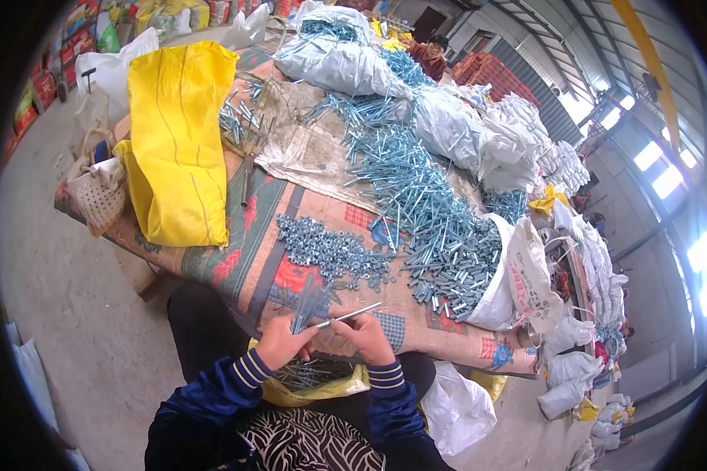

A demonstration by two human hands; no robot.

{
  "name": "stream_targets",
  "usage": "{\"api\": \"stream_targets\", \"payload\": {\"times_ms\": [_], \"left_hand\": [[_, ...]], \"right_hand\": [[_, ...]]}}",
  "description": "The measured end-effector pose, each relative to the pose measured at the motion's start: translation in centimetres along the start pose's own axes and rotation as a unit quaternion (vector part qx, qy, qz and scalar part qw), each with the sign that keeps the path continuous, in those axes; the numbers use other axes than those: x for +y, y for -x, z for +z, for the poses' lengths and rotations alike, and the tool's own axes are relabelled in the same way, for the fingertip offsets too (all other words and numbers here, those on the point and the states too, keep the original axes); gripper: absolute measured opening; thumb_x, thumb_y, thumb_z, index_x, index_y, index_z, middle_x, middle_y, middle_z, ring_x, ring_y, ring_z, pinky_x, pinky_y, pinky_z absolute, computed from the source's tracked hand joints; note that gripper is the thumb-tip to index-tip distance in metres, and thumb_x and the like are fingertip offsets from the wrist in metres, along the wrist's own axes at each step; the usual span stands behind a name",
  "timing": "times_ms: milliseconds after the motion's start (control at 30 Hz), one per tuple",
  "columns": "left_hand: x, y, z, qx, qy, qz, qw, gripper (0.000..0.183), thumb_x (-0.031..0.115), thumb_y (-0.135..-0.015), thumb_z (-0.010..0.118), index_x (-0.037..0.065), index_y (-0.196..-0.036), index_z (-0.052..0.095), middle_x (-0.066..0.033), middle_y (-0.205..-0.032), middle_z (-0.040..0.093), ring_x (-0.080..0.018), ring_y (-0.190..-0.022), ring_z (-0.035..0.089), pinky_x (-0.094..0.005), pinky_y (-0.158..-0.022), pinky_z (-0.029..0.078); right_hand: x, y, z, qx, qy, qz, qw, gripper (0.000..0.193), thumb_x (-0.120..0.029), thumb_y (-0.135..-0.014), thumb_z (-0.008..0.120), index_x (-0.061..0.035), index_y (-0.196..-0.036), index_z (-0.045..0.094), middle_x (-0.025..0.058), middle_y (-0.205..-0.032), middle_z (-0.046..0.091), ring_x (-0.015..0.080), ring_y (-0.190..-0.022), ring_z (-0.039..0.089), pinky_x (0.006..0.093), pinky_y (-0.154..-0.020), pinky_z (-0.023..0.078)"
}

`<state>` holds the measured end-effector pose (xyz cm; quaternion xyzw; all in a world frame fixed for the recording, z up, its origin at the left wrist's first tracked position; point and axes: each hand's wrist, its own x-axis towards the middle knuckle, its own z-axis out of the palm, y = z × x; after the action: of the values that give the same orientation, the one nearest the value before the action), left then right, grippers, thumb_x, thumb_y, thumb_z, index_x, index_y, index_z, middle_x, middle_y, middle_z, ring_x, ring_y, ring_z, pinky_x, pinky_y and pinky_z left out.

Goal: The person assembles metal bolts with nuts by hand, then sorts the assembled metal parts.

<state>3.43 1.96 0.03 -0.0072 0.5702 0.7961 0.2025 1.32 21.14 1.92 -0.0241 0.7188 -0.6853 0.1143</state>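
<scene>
In front of me, near the table's front edge, both hands are closed. My left hand (284, 343) grips a small bundle of thin metal rods (310, 302), blurred and pointing up and away. My right hand (369, 339) pinches a single metal bolt (357, 312), its far end tilted up to the right. The bolt's near end reaches the left fingers; whether a nut sits there is too small to tell. Just beyond the hands lies a heap of nuts (330, 251). Short metal sleeves (452, 282) are piled to its right, below a long spread of loose bolts (393, 169).
A yellow sack (182, 145) stands at the table's left. Below my hands, an open yellow bag (357, 383) holds metal rods. White sacks (518, 271) line the right side, and a white bag (457, 408) lies by my right knee. Another person (430, 59) is beyond the table.
</scene>
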Motion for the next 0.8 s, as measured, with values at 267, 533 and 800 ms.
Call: {"api": "stream_targets", "payload": {"times_ms": [267,533,800], "left_hand": [[0.1,-0.3,0.4,0.077,-0.154,0.049,0.984,0.018,0.018,-0.088,0.06,0.002,-0.082,0.061,-0.0037,-0.056,0.057,-0.0125,-0.043,0.053,-0.0284,-0.042,0.041],[-0.2,-2.3,-1.6,-0.018,0.242,-0.108,0.964,0.018,0.02,-0.093,0.055,0.003,-0.099,0.056,-0.0078,-0.082,0.06,-0.0155,-0.069,0.058,-0.0262,-0.057,0.047],[-1.2,0.9,1.1,-0.153,0.1,0.132,0.974,0.044,-0.003,-0.084,0.05,0.005,-0.127,0.044,-0.008,-0.122,0.049,-0.0177,-0.112,0.051,-0.0292,-0.093,0.043]], "right_hand": [[-0.3,0.3,0.9,0.119,0.158,-0.047,0.979,0.017,-0.018,-0.085,0.066,-0.0015,-0.088,0.067,-0.001,-0.065,0.059,0.008,-0.055,0.052,0.0245,-0.05,0.04],[1.2,2.6,-0.5,0.105,0.441,-0.122,0.883,0.022,-0.021,-0.076,0.068,-0.0024,-0.088,0.066,0.0154,-0.075,0.063,0.0307,-0.068,0.061,0.0362,-0.064,0.048],[-1.2,1.8,6.2,0.097,0.411,-0.435,0.795,0.04,-0.028,-0.079,0.059,-0.0037,-0.111,0.061,0.01,-0.102,0.06,0.0319,-0.097,0.056,0.0476,-0.096,0.038]]}}
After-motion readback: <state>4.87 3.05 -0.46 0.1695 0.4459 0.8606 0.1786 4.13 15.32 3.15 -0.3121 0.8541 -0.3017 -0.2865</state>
